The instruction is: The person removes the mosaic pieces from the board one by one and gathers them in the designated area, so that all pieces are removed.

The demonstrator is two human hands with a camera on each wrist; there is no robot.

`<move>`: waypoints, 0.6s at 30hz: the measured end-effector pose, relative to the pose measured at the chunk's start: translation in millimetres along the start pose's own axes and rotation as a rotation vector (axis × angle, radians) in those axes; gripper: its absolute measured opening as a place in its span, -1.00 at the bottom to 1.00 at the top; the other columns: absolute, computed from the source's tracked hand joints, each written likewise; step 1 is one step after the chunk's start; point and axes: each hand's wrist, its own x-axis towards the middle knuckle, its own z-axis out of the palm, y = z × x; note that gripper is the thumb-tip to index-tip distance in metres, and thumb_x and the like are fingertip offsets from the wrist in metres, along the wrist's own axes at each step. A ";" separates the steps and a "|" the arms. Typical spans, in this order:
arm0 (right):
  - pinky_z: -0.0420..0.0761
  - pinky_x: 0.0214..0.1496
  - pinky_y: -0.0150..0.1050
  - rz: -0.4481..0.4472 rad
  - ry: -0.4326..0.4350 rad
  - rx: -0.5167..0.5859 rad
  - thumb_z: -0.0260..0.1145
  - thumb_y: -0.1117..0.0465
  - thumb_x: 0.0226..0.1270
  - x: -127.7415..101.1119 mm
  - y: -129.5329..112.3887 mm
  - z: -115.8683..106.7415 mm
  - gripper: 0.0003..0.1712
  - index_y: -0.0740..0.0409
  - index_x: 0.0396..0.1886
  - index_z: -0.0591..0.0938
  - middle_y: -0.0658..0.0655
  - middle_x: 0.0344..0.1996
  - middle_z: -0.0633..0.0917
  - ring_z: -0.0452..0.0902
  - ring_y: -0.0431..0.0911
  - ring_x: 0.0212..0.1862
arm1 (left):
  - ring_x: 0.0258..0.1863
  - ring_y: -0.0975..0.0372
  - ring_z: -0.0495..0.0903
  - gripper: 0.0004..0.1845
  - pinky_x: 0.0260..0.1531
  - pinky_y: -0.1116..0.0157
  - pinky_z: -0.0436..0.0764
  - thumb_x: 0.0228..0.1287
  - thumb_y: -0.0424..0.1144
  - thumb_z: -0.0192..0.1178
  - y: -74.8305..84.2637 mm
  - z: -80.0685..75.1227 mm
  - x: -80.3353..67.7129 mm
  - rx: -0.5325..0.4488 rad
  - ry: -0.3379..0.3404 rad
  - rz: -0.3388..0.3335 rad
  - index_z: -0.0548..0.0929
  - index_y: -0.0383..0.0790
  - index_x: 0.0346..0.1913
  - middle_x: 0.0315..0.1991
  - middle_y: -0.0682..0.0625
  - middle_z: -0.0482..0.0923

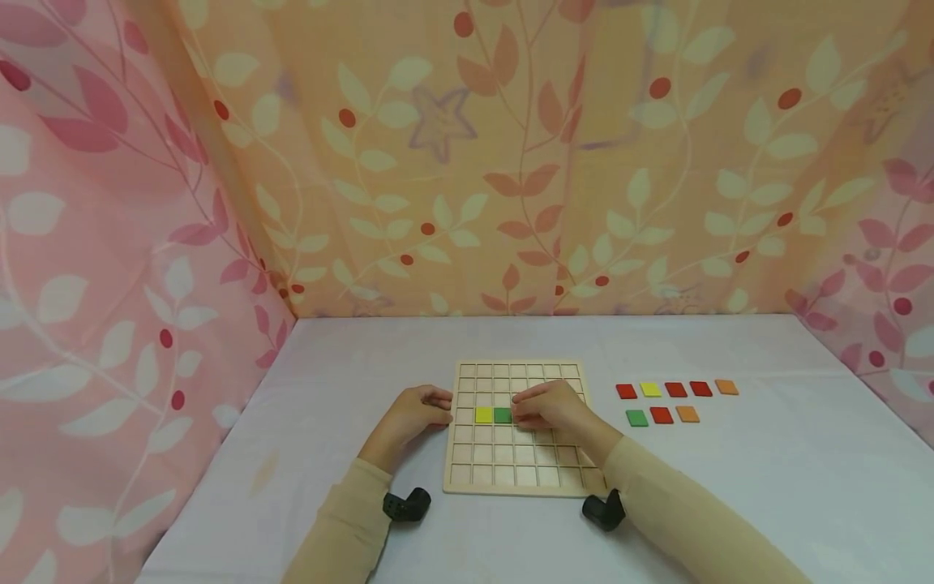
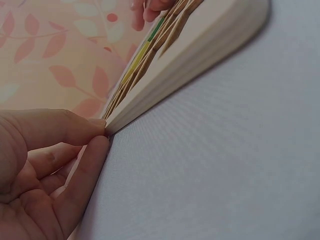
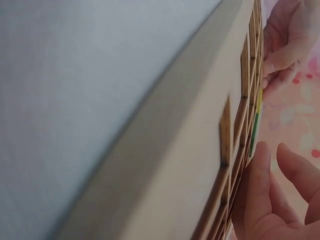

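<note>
A square wooden grid board (image 1: 525, 491) lies flat on the white table. Side by side in its cells are a yellow tile (image 1: 484, 415) and a green tile (image 1: 502, 415). My left hand (image 1: 410, 418) is at the board's left edge; in the left wrist view its thumb and finger come together on that edge. Over the grid, my right hand (image 1: 556, 408) has its fingertips just right of the green tile. The right wrist view shows a gap between that hand's thumb (image 3: 259, 175) and a finger (image 3: 297, 167), with no tile visible there.
Right of the board, loose tiles lie in two rows, among them a yellow one (image 1: 651, 389), a green one (image 1: 637, 418) and an orange one (image 1: 687, 414), with several red ones (image 1: 675, 389). Patterned curtains (image 1: 525, 162) close off the table's back and sides.
</note>
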 end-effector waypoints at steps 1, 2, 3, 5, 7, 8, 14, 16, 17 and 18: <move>0.67 -0.29 -0.25 0.001 0.002 -0.005 0.33 0.38 0.12 0.0 0.0 0.8 -0.66 0.48 -0.10 0.60 0.15 -0.43 0.72 0.63 -0.16 -0.44 | -0.38 0.26 0.55 -0.66 -0.33 0.34 0.62 -0.02 -0.52 0.26 0.0 0.2 -0.4 0.003 -0.001 0.002 0.60 -0.37 -0.09 -0.29 -0.10 0.57; 0.67 -0.29 -0.26 0.004 0.005 -0.008 0.33 0.38 0.11 0.0 -0.3 1.5 -0.66 0.47 -0.10 0.60 0.14 -0.44 0.71 0.63 -0.16 -0.44 | -0.38 0.26 0.55 -0.66 -0.33 0.35 0.62 -0.02 -0.52 0.26 0.3 0.3 -0.7 0.003 -0.002 0.000 0.59 -0.37 -0.09 -0.29 -0.10 0.56; 0.67 -0.30 -0.25 0.006 0.008 -0.014 0.34 0.39 0.10 0.0 -0.4 2.2 -0.67 0.47 -0.11 0.61 0.14 -0.45 0.71 0.63 -0.16 -0.45 | -0.38 0.26 0.55 -0.66 -0.33 0.35 0.62 -0.02 -0.52 0.26 0.6 0.3 -1.1 0.003 -0.003 -0.001 0.59 -0.38 -0.08 -0.29 -0.10 0.56; 0.67 -0.30 -0.25 0.010 0.017 -0.022 0.35 0.39 0.09 -0.2 -1.5 3.6 -0.67 0.45 -0.12 0.62 0.14 -0.46 0.71 0.63 -0.17 -0.47 | -0.37 0.26 0.54 -0.66 -0.33 0.35 0.62 -0.01 -0.52 0.26 0.9 0.3 -1.6 0.006 -0.004 -0.002 0.59 -0.38 -0.08 -0.28 -0.11 0.57; 0.67 -0.30 -0.24 0.009 0.021 -0.027 0.36 0.40 0.07 -0.1 -2.0 4.8 -0.68 0.46 -0.13 0.62 0.16 -0.47 0.72 0.63 -0.16 -0.48 | -0.38 0.25 0.54 -0.65 -0.33 0.35 0.62 -0.02 -0.53 0.26 0.8 0.4 -1.8 0.006 -0.004 -0.004 0.59 -0.38 -0.08 -0.28 -0.12 0.57; 0.67 -0.31 -0.24 0.009 0.022 -0.033 0.36 0.41 0.06 0.0 -2.3 5.3 -0.68 0.46 -0.14 0.62 0.17 -0.47 0.72 0.63 -0.16 -0.48 | -0.38 0.25 0.54 -0.65 -0.33 0.35 0.62 -0.02 -0.52 0.27 0.8 0.3 -1.7 0.003 -0.001 -0.009 0.59 -0.38 -0.08 -0.27 -0.12 0.57; 0.67 -0.34 -0.25 0.009 0.037 -0.075 0.36 0.44 0.04 0.6 -3.4 8.9 -0.71 0.47 -0.18 0.63 0.17 -0.48 0.72 0.63 -0.16 -0.50 | -0.36 0.24 0.54 -0.63 -0.33 0.34 0.62 -0.01 -0.52 0.28 -0.8 0.5 -0.6 0.016 0.000 -0.011 0.58 -0.37 -0.06 -0.24 -0.12 0.57; 0.67 -0.35 -0.25 0.014 0.045 -0.088 0.37 0.44 0.03 0.8 -4.2 10.0 -0.72 0.46 -0.20 0.64 0.16 -0.50 0.71 0.63 -0.15 -0.50 | -0.35 0.23 0.55 -0.63 -0.33 0.34 0.62 -0.01 -0.52 0.28 -1.0 0.4 -0.5 0.018 -0.002 -0.009 0.58 -0.37 -0.05 -0.24 -0.12 0.57; 0.67 -0.35 -0.25 0.017 0.051 -0.096 0.37 0.44 0.03 0.9 -4.4 10.5 -0.73 0.45 -0.21 0.64 0.15 -0.51 0.71 0.63 -0.15 -0.50 | -0.34 0.23 0.55 -0.63 -0.32 0.33 0.62 -0.01 -0.52 0.28 -1.0 0.4 -0.5 0.017 -0.003 -0.009 0.58 -0.37 -0.05 -0.24 -0.13 0.57; 0.67 -0.35 -0.25 0.021 0.054 -0.104 0.38 0.44 0.02 1.1 -4.6 10.8 -0.74 0.44 -0.23 0.65 0.15 -0.52 0.71 0.63 -0.15 -0.51 | -0.34 0.23 0.55 -0.63 -0.32 0.33 0.63 -0.02 -0.53 0.28 -1.3 0.4 -0.5 0.017 -0.006 -0.006 0.58 -0.37 -0.05 -0.24 -0.13 0.57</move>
